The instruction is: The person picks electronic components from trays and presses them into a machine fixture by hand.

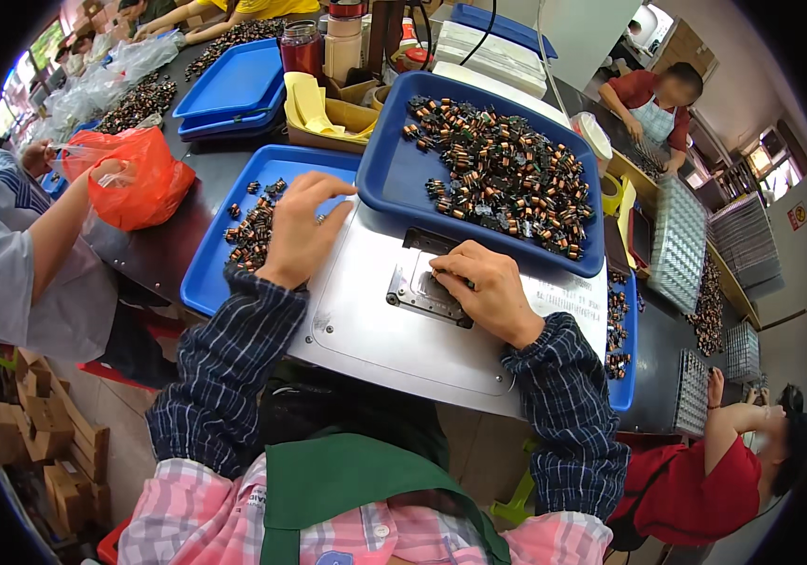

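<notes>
My right hand (490, 290) is closed in a pinch over a flat metal fixture (405, 294) set in the silvery machine top. A small dark part, probably one of the copper-wound coils, shows at its fingertips; most of it is hidden. My left hand (302, 231) hovers at the machine top's left edge, thumb and forefinger apart, with no part visible between them. Just beyond, a deep blue tray (386, 179) holds a heap of copper-wound coils with black ends (507, 174). Another blue tray (201, 273) with more coils lies beneath my left hand and wrist.
Stacked blue trays (229, 80) and a box with yellow paper (309, 104) stand behind. At left a person handles a red plastic bag (140, 179). A blue tray of coils (622, 348) lies at right. Other people sit around, near white gridded trays (674, 245).
</notes>
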